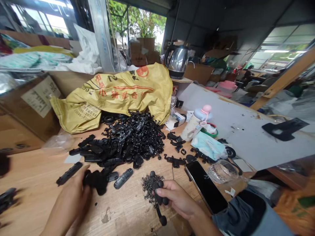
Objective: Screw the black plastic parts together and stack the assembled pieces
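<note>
My right hand [180, 200] pinches a black plastic bracket with round ball ends [157, 193] between thumb and fingers. It is over a small scatter of tiny black rings [147, 186] on the table. My left hand [70, 196], smeared by motion, is closed at the edge of a blurred dark plastic part [97, 182]; its fingertips are partly hidden. Close to it lie a long black plastic cover [69, 173] and a grey-black cover with slots [123, 178]. Beyond both hands rises a large heap of small black plastic parts [137, 136].
A yellow woven sack [123, 95] lies behind the heap, beside a cardboard box [27, 111]. To the right are a smartphone [206, 186], a clear plastic bowl [222, 171], a tissue pack [209, 146] and a bottle with a pink lid [197, 123]. A metal kettle [178, 60] stands behind.
</note>
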